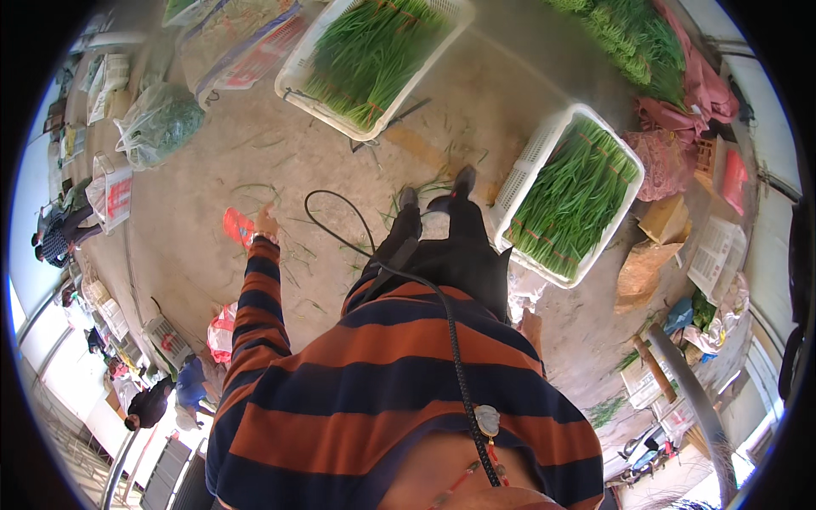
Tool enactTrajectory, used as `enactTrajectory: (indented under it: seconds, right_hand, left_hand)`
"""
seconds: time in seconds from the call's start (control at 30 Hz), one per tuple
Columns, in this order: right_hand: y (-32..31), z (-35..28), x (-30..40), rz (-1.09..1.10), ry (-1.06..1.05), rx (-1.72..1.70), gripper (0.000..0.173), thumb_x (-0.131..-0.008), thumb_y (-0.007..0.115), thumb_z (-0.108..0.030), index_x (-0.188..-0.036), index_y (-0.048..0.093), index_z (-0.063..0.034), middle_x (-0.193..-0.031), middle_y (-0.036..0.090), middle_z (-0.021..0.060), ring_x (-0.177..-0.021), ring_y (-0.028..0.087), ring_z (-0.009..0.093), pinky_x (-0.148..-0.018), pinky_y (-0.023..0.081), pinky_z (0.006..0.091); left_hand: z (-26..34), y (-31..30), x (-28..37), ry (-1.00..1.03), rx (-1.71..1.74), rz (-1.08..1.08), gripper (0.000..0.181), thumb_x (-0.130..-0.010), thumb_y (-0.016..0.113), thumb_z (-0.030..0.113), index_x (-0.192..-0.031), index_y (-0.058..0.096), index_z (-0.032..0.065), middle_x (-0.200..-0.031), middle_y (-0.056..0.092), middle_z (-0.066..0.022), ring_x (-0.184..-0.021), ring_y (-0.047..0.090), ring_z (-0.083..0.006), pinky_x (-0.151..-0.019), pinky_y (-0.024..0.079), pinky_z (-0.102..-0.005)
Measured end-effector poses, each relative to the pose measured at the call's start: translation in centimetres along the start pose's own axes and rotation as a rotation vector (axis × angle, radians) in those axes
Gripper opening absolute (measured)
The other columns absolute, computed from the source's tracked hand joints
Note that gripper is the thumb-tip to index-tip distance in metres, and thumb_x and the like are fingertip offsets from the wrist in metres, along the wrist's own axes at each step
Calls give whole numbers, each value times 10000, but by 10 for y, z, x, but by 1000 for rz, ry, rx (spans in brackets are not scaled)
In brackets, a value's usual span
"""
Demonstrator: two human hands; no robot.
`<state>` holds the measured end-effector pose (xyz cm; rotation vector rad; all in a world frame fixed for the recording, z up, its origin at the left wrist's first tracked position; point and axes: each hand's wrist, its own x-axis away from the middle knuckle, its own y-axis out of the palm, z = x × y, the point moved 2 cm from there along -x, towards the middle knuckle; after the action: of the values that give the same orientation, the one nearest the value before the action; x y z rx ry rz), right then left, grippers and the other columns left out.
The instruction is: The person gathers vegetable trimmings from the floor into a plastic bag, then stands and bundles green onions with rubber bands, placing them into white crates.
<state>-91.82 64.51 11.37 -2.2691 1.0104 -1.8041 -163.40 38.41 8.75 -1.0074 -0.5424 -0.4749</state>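
Observation:
My left hand (266, 223) is stretched out at the left over the floor, a bead bracelet at its wrist. It holds a flat red object (237, 225) with pale marks, which sticks out from the hand's left side; its exact kind cannot be told. My right hand is out of view. In front of me stands a white plastic crate (363, 132) filled with bundled long green stalks. A second white crate (507, 191) with similar bundles, tied with reddish bands, is to the right of my legs. A black cord loops down from my neck.
Leafy green bundles (637, 51) lie on pink cloth at upper right. Brown paper bags (644, 271) and a plastic bag (162, 124) rest on the floor. Loose green leaves are scattered near my feet. Several people are at far left, near a white basket (115, 197).

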Motion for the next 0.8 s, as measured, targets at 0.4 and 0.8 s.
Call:
enactTrajectory:
  seconds: [0.4, 0.8]
  right_hand:
    - [-87, -84, -165, -157, 167, -658, 196, -830, 491, -244, -902, 572, -81, -612, 535, 39, -549, 543, 118, -437, 406, 250]
    - [-368, -244, -307, 385, -396, 45, 266, -810, 505, -158, -981, 536, 44, -728, 591, 64, -552, 544, 131, -462, 403, 232]
  left_hand:
    - [118, 58, -75, 37, 96, -66, 617, -721, 600, 276, -1250, 399, 30, -1216, 459, -126, -1104, 436, -264, -909, 377, -372]
    - [368, 191, -26, -410, 364, -324, 657, -796, 552, 149, -1343, 190, 125, -1358, 270, -150, -1027, 491, -410, -736, 505, -491]
